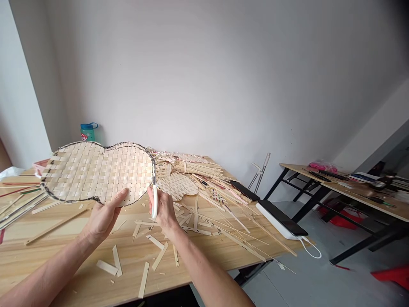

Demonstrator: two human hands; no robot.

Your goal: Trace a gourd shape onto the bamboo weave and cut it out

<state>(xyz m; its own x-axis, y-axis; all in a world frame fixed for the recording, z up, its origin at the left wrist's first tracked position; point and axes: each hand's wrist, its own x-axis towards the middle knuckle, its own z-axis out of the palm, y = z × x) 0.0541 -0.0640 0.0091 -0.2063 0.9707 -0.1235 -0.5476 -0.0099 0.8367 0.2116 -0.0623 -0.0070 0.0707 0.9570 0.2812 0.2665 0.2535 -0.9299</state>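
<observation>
**Hands.** Your left hand (pixel 102 217) holds the lower edge of a gourd-shaped woven bamboo panel (pixel 96 172), with the thumb on top and the fingers clamped from beneath. The panel is lifted above the counter (pixel 57 251), tilted, its two lobes running left to right. A dark binding (pixel 128 146) follows its rim.

Your right hand (pixel 162 209) sits just beside the panel's right lobe, its fingers closed around the white handle of a pair of scissors (pixel 154 202). The metal blades (pixel 153 179) point upward against the rim. From this view, you cannot tell whether they are open or closed.

**Around you.** Cut bamboo strips (pixel 143 279) lie scattered on the counter below your hands. Beyond your right hand, a smaller woven bamboo piece (pixel 177 186) rests on a heap of strips (pixel 198 168). A white box (pixel 275 221) with a black slab on top sits near the counter's right edge, its white cable (pixel 311 253) hanging over. A water bottle with a blue cap (pixel 87 132) stands at the far end by the wall. To the right stands a second counter (pixel 351 189), with a pink bag (pixel 322 167) on top.
</observation>
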